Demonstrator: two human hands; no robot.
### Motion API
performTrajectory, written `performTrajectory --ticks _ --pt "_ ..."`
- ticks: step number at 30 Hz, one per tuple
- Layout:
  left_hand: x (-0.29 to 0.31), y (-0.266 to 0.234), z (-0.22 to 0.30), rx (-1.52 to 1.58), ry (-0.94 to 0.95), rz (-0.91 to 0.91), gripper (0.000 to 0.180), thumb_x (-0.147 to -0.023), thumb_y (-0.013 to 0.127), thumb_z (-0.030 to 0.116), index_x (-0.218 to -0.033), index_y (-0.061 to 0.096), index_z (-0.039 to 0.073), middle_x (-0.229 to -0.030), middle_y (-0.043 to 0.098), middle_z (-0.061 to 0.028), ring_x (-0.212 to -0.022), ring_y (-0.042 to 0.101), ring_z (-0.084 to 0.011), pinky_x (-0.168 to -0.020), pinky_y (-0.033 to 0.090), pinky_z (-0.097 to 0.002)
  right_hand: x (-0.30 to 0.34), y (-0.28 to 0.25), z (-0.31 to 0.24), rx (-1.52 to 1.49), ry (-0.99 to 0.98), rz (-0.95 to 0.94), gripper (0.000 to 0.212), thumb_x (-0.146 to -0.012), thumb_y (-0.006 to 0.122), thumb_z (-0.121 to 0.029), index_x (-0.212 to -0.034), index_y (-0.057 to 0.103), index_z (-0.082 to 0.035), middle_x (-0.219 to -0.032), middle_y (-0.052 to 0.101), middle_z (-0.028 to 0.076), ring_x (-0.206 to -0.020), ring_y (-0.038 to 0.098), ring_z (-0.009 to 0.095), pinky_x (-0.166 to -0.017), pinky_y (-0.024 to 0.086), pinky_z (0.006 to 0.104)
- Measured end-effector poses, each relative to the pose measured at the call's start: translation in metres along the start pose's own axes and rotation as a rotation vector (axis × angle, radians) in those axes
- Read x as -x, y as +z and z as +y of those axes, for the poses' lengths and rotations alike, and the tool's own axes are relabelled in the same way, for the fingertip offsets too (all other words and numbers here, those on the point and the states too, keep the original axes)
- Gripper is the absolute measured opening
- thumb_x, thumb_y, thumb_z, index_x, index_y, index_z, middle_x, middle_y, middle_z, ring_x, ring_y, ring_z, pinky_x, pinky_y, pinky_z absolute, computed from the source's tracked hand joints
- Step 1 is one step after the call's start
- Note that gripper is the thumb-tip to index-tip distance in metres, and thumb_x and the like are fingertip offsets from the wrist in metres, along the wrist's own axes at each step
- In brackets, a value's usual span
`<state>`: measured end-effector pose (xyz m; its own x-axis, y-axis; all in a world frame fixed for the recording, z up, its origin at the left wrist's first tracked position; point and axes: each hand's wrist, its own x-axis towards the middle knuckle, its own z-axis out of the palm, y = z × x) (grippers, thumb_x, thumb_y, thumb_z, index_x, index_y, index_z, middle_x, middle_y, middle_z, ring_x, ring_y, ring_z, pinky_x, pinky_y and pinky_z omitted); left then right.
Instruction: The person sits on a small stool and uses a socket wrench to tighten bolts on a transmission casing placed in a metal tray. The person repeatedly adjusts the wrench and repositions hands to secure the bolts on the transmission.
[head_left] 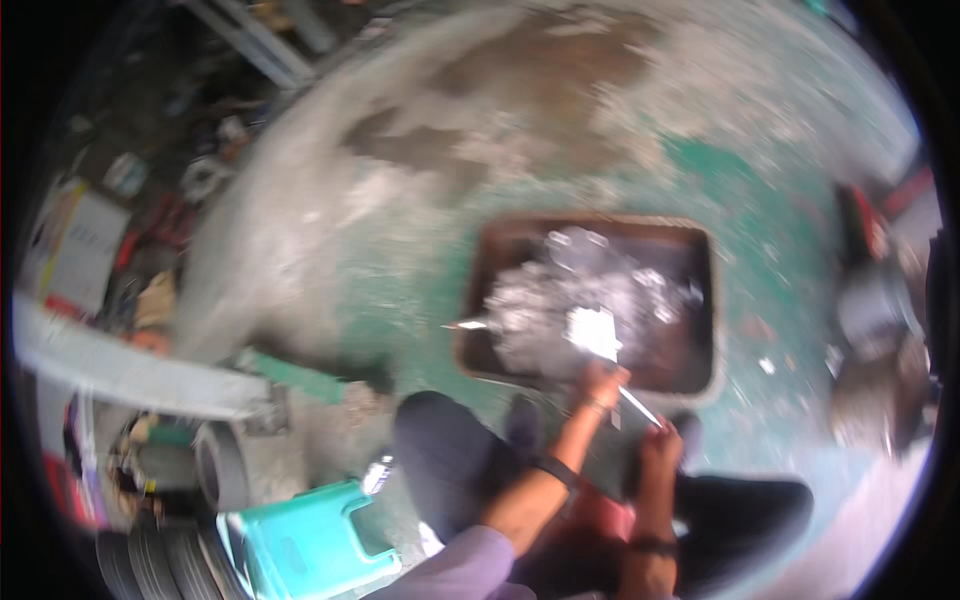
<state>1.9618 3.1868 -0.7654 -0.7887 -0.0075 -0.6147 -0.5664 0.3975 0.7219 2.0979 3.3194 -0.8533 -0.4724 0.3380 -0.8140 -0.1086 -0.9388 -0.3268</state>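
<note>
The left hand (600, 385) is closed at the near end of a bright, pale piece (593, 332), which sits above the brown tray (716, 300), around mid-width and closer to its near edge. The right hand (660, 442), just outside that edge, pinches the lower end of a thin rod (640, 407); blur hides whether rod and piece join. Shiny silvery parts (525, 305) heap across the tray's middle. A turquoise stool (300, 545) stands on the floor beyond its near-left corner.

The worn green floor (400, 275) bears brown stains (550, 75) — a turquoise stool (300, 540) sits lower left.
</note>
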Motion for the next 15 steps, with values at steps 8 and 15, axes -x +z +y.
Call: performTrajectory --ticks 8,15 --pt "0.026 -0.010 0.043 -0.452 0.137 0.137 0.054 -0.074 0.067 0.045 -0.101 0.061 -0.001 -0.103 0.060 -0.0221 -0.097 0.059 -0.0354 -0.081 0.047 -0.0432 -0.033 -0.065 0.023 -0.115 0.188 -0.057 0.027 -0.098 0.036 -0.027 -0.092 0.052 -0.006 -0.069 0.052 -0.002 -0.064 0.050 0.010 -0.066 0.045 0.0254" --pt "0.009 0.000 0.017 -0.423 0.246 0.271 0.072 -0.065 0.073 0.044 -0.114 0.053 -0.005 -0.115 0.054 -0.0260 -0.110 0.051 -0.0383 -0.097 0.039 -0.0434 0.010 -0.052 0.027 -0.193 0.189 -0.125 0.022 -0.098 0.034 -0.014 -0.082 0.046 -0.006 -0.078 0.051 0.004 -0.073 0.050 0.014 -0.076 0.046 0.0278"
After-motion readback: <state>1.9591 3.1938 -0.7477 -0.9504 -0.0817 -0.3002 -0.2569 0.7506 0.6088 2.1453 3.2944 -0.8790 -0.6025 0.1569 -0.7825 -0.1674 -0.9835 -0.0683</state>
